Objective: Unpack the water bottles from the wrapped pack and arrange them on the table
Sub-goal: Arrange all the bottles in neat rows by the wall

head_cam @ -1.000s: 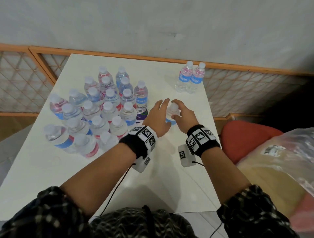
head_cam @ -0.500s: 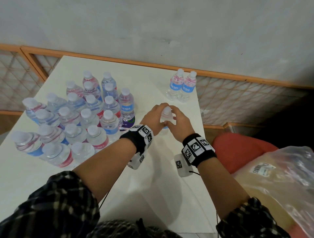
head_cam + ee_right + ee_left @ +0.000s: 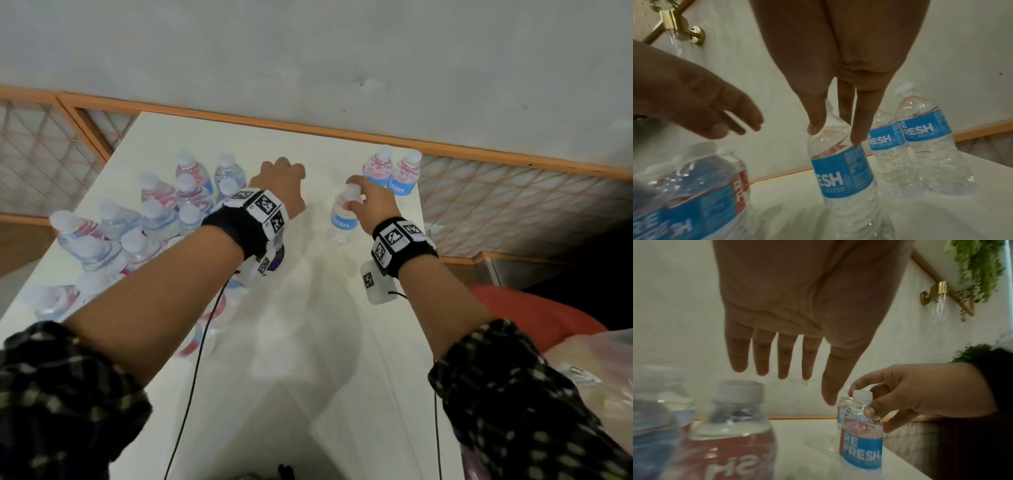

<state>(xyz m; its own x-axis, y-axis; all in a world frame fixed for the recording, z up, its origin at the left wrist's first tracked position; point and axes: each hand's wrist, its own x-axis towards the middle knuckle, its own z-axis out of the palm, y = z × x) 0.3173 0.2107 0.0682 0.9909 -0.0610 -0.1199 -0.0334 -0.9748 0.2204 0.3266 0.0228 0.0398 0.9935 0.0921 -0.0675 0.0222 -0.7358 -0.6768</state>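
On the left of the table (image 3: 308, 342) the cluster of bottles (image 3: 161, 219) stands upright; above its right edge the left hand (image 3: 281, 185) hovers with fingers (image 3: 762, 356) straight, holding nothing. To the right, the right hand (image 3: 371, 205) pinches one bottle (image 3: 342, 219) at cap and shoulder. Judged: thin walls dent and full bottles are heavy, so grip the stiffer neck.
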